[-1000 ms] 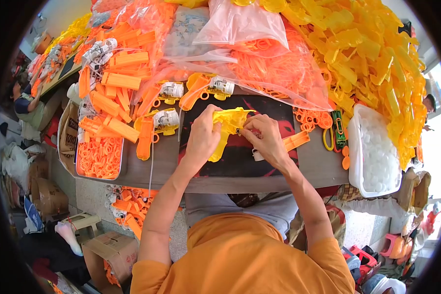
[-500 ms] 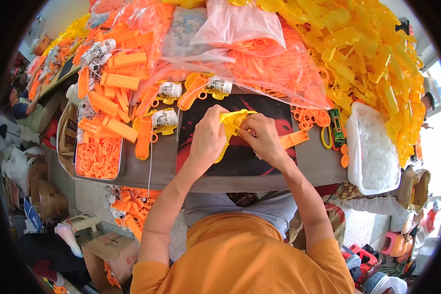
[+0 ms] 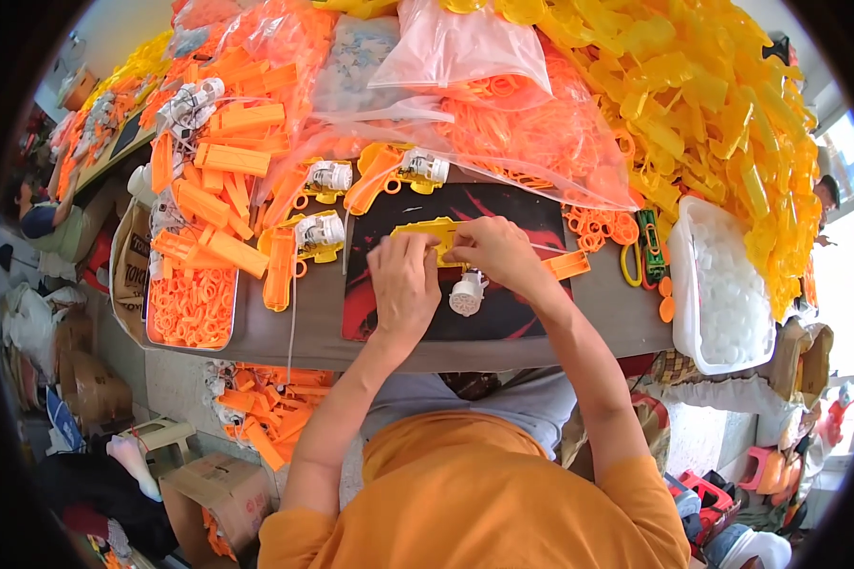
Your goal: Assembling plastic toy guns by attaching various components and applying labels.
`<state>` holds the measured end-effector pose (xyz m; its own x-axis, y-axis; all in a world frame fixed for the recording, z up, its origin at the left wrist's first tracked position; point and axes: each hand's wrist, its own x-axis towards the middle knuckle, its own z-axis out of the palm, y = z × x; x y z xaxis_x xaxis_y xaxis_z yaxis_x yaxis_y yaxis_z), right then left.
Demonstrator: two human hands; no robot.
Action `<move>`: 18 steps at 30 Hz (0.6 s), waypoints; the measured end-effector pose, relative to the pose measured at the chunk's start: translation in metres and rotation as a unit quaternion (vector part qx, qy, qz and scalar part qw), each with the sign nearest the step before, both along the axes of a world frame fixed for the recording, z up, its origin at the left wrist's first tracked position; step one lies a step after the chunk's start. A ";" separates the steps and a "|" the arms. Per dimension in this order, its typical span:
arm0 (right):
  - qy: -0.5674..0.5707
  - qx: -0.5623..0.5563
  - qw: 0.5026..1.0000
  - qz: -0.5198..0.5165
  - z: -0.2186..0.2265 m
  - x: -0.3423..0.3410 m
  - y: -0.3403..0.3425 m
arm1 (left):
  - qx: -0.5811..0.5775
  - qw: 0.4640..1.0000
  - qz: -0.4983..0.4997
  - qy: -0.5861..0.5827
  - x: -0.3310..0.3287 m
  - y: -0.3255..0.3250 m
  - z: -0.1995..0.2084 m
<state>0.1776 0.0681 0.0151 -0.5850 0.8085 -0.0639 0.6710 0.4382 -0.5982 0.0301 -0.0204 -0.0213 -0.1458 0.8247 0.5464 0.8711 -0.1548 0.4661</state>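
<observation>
A yellow plastic half-shell (image 3: 425, 228) lies over the dark red-patterned mat in front of me. My left hand (image 3: 404, 284) has its fingers curled over the shell's left part. At the shell's inner side, my right hand (image 3: 499, 250) has thumb and fingers pressed together; what sits between them is hidden. Just below the shell is a round white mechanism (image 3: 467, 293), with a ribbed round end towards me. Right of my right hand lies an orange handle-shaped part (image 3: 567, 266), with a thin pale strip near it.
Yellow-orange assemblies (image 3: 315, 233) with white mechanisms stand left of the mat (image 3: 370, 318). Orange parts (image 3: 230, 156) and a tray of orange rings (image 3: 192, 308) lie farther left. Bags (image 3: 531, 123) and yellow shells (image 3: 693, 104) fill the back. At right are scissors (image 3: 630, 266) and a white bin (image 3: 688, 313).
The yellow half-shell has gone from being held up and tilted to lying lower and flatter. The white mechanism has come into view below it. My left hand has shifted slightly right and down.
</observation>
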 end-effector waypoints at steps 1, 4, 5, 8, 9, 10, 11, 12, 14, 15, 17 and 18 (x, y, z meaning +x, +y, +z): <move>0.088 0.024 0.996 -0.001 0.000 0.008 -0.001 | -0.013 0.998 -0.029 -0.050 -0.001 0.001 -0.009; 0.179 0.120 0.974 -0.072 0.011 0.049 -0.009 | 0.014 0.999 -0.027 -0.023 -0.006 0.005 -0.009; 0.123 0.167 0.976 -0.066 0.019 0.070 -0.010 | 0.011 0.999 -0.027 -0.025 -0.007 0.005 -0.007; -0.016 0.171 0.983 -0.056 0.021 0.115 -0.024 | -0.036 0.998 -0.047 -0.023 -0.008 0.010 0.003; -0.081 0.191 0.977 -0.043 0.019 0.124 -0.027 | -0.036 0.998 -0.052 -0.025 -0.010 0.011 0.002; -0.108 0.163 0.980 -0.032 0.013 0.131 -0.026 | -0.038 0.998 -0.045 -0.023 -0.012 0.012 0.001; -0.110 0.161 0.980 -0.037 0.009 0.134 -0.026 | -0.043 0.998 -0.039 -0.020 -0.011 0.012 -0.001; -0.093 0.170 0.981 -0.027 0.006 0.135 -0.025 | -0.028 0.999 -0.030 -0.009 -0.007 0.013 -0.004; -0.080 0.227 0.971 -0.005 0.007 0.137 -0.025 | -0.033 0.999 -0.017 0.017 0.001 0.018 -0.009; -0.077 0.229 0.970 -0.004 0.010 0.138 -0.023 | -0.037 0.998 0.000 0.043 0.002 0.020 -0.010; 0.047 0.042 0.996 -0.062 0.018 0.145 -0.020 | -0.062 0.997 -0.012 0.042 -0.002 0.021 -0.007; 0.087 -0.010 0.992 -0.091 0.033 0.142 -0.021 | -0.069 0.997 -0.034 0.027 -0.004 0.019 -0.005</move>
